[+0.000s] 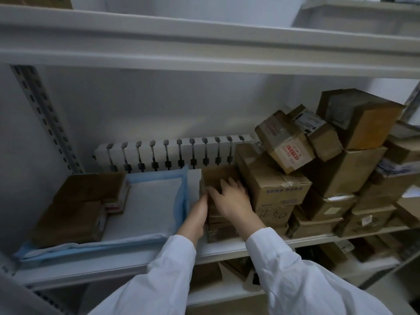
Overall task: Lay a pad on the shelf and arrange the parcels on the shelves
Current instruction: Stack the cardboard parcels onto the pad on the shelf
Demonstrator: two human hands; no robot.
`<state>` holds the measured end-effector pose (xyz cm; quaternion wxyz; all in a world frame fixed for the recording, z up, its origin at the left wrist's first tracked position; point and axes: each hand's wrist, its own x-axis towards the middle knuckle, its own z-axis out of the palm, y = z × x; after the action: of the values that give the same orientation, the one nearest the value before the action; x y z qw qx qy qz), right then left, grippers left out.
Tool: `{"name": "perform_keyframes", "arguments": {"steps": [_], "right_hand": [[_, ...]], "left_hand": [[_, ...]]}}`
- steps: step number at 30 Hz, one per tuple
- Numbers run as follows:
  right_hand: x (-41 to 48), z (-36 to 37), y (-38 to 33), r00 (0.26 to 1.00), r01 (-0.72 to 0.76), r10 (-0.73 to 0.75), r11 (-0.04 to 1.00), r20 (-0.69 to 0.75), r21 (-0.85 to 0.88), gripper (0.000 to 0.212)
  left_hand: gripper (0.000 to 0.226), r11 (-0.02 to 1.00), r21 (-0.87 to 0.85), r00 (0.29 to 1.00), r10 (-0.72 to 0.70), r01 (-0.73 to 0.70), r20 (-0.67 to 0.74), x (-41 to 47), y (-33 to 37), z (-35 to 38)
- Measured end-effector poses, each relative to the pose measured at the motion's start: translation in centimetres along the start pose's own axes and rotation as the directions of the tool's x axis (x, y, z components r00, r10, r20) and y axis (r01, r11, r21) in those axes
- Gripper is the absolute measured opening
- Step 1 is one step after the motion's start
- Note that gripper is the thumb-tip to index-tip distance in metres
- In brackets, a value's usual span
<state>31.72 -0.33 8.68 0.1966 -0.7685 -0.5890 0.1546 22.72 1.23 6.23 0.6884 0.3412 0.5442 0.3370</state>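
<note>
A plain brown cardboard parcel (219,178), blurred, sits on the middle shelf (220,250), just right of frame centre. Its long axis runs from 6 to 12 o'clock, from the shelf's front edge toward the back wall. The left hand (197,212) presses flat against its 9 o'clock side with fingers straight. The right hand (234,198) lies on top, fingers spread and barely bent, not wrapped round it. At 9 o'clock from the parcel a white pad (147,201) with a pale blue border lies flat. It carries two brown parcels (91,187) at its far 9 o'clock end. At 3 o'clock stands a stack of cartons (341,173), some of them tilted.
</note>
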Motion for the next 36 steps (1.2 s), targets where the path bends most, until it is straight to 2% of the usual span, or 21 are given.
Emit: {"name": "perform_keyframes", "arguments": {"steps": [6, 8, 11, 13, 15, 18, 20, 22, 25, 29, 36], "right_hand": [[0.0, -0.8, 0.7, 0.999, 0.047, -0.048, 0.987, 0.001, 0.152, 0.057], [-0.1, -1.0, 0.7, 0.998, 0.063, -0.06, 0.969, -0.02, 0.241, 0.056], [-0.2, -1.4, 0.6, 0.989, 0.131, -0.096, 0.916, -0.112, 0.378, 0.051], [-0.2, -1.6, 0.5, 0.977, 0.173, -0.092, 0.871, -0.194, 0.461, 0.048], [-0.2, -1.5, 0.5, 0.974, 0.172, -0.061, 0.829, -0.22, 0.532, 0.045], [0.0, -0.5, 0.7, 0.992, 0.086, -0.012, 0.8, -0.127, 0.594, 0.047], [0.3, 0.6, 0.8, 0.998, -0.023, 0.051, 0.865, -0.042, 0.501, 0.05], [0.7, 1.6, 0.8, 0.987, -0.162, 0.149, 0.937, 0.065, 0.311, 0.051], [0.5, 3.1, 1.0, 0.945, -0.307, 0.281, 0.939, 0.168, 0.152, 0.074], [0.1, 4.4, 0.8, 0.937, -0.326, 0.326, 0.945, 0.128, -0.017, 0.103], [1.0, 4.7, 0.2, 0.896, -0.397, 0.411, 0.911, 0.168, -0.108, 0.119]], "left_hand": [[0.027, 1.0, -0.011, 1.0, 0.003, -0.003, -0.027, -0.3, 0.2, 0.7], [0.034, 1.0, -0.014, 0.999, 0.011, -0.011, -0.036, 0.0, 0.4, 0.4], [0.049, 0.997, -0.077, 0.999, 0.016, -0.019, -0.039, 0.2, 0.7, -0.3], [0.051, 0.986, -0.16, 0.998, 0.033, -0.04, -0.047, 0.4, 1.0, -1.0], [0.042, 0.966, -0.245, 0.996, 0.068, -0.081, -0.063, 0.6, 1.5, -2.2], [0.027, 0.937, -0.315, 0.986, 0.126, -0.154, -0.108, 0.9, 2.0, -4.3], [0.027, 0.921, -0.343, 0.98, 0.144, -0.184, -0.14, 1.0, 2.3, -5.7], [0.028, 0.917, -0.346, 0.975, 0.15, -0.2, -0.165, 1.3, 2.5, -6.8], [0.036, 0.928, -0.328, 0.98, 0.132, -0.175, -0.15, 1.4, 2.6, -7.9], [0.027, 0.928, -0.347, 0.99, 0.111, -0.136, -0.092, 1.3, 2.4, -8.8], [0.03, 0.93, -0.353, 0.994, 0.08, -0.1, -0.07, 1.4, 2.0, -9.6]]}}
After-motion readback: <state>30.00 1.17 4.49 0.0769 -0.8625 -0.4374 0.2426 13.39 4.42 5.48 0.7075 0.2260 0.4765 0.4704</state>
